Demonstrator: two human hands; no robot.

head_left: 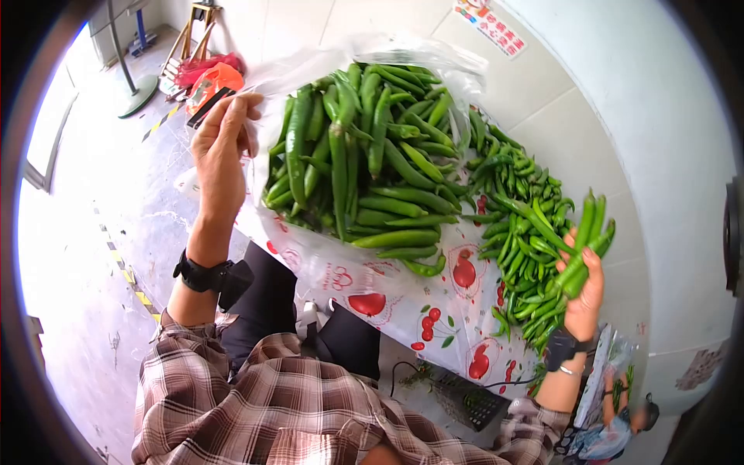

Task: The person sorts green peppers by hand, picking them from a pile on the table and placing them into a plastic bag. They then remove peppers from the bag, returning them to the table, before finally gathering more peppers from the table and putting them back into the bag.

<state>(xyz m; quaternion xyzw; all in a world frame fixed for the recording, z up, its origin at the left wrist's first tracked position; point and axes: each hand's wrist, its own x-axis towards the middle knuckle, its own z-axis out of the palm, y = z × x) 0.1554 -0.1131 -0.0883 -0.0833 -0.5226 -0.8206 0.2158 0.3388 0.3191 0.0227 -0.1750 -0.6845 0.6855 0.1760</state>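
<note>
Tablecloth [403,310] spreads beneath both hands' fingers; plastic bag [310,65] of green peppers [380,167] sits beside the left hand [221,143], fingertips pinched at its edge; pepper pile [523,248] lies beside the right hand [587,288], fingers curled round a pepper bunch [590,232].

- At ten o'clock we see a round-based stand [138,99]
- At one, a red-lettered sign [496,31]
- At five, a black crate [474,403]
- At four, another person [606,440]
- At nine, striped floor tape [118,260]
</note>
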